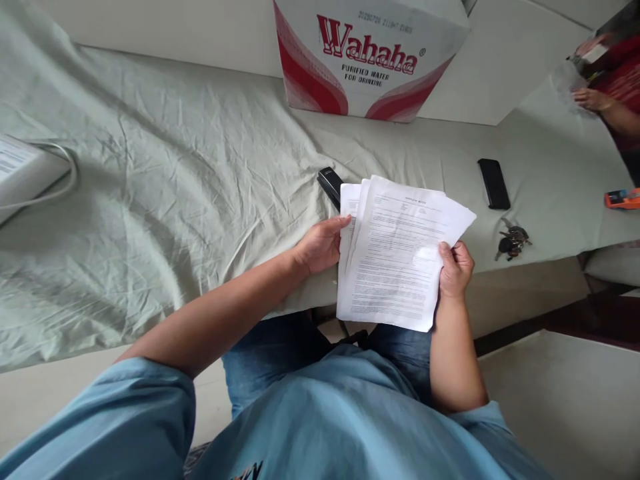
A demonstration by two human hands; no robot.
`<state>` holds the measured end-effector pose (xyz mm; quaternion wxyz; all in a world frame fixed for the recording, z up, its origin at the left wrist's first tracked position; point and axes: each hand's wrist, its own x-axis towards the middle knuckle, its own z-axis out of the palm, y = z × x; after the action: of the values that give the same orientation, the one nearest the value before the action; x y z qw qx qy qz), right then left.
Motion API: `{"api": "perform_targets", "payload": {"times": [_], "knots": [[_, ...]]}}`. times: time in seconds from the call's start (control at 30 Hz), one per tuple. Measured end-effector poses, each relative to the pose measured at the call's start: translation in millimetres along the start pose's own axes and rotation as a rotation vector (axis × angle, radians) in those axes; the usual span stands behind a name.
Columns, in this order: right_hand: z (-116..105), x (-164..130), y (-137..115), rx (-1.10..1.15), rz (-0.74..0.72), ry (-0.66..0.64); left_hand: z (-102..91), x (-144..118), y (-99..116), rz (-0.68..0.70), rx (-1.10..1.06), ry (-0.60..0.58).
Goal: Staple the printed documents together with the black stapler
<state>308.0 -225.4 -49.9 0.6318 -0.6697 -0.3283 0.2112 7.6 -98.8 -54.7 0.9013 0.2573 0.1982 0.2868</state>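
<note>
Left hand [320, 245]: fingers curled on the left edge of a stack of printed sheets [395, 260], thumb on top, gripping. Right hand [454, 268]: closed on the stack's right edge, thumb pressed on the top page. Sheets held in the air over the lap, at the near edge of the table [175, 200], fanned slightly; three page edges show at the upper left, exact count cannot be told. Dense printed text, too small to read.

Just behind the sheets' top-left corner: one black stapler [329, 185], partly hidden by the paper. To the right, well apart from the hands: one black phone [493, 183] lying flat, screen dark; near it, one bunch of keys [513, 241] by the table's front edge. Far right edge: one orange gadget [623, 199], cut off by the frame.

Surface: table under a wrinkled pale green cloth [150, 153]. At the back, one white-and-red carton [370, 57], reads "Wahaha", "PURIFIED WATER FOR DRINKING". Far left: one white box-shaped device [23, 173] with a white cable [63, 180] looped beside it.

Top right corner: another person's hand [593, 99] and a red sleeve [623, 73], holding something pale.

Wearer: light blue shirt, blue jeans.
</note>
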Motion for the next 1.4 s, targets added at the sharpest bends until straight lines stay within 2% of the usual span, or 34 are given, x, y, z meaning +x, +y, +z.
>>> {"api": "perform_targets", "payload": {"times": [0.1,0.27,0.37,0.8,1.03,1.23,1.4], "knots": [[-7,3,-1,0.026,0.008,0.016,-1.1,0,1,-0.002,0.01,0.01],[-16,3,-3,0.063,0.073,-0.085,-1.1,0,-1,-0.018,0.017,0.019],[-17,2,-2,0.045,0.067,-0.098,0.0,0,-2,-0.012,0.013,0.031],[-14,2,2,0.026,0.045,-0.08,14.3,-7,4,0.005,0.046,0.036],[-5,1,1,0.139,-0.005,-0.007,12.5,-7,0,0.009,0.063,0.013],[-3,0,-4,0.118,0.023,-0.039,13.6,-6,-1,0.003,0.072,-0.006],[-6,4,-1,0.099,-0.011,-0.024,12.6,-6,0,0.002,0.048,0.006]]}}
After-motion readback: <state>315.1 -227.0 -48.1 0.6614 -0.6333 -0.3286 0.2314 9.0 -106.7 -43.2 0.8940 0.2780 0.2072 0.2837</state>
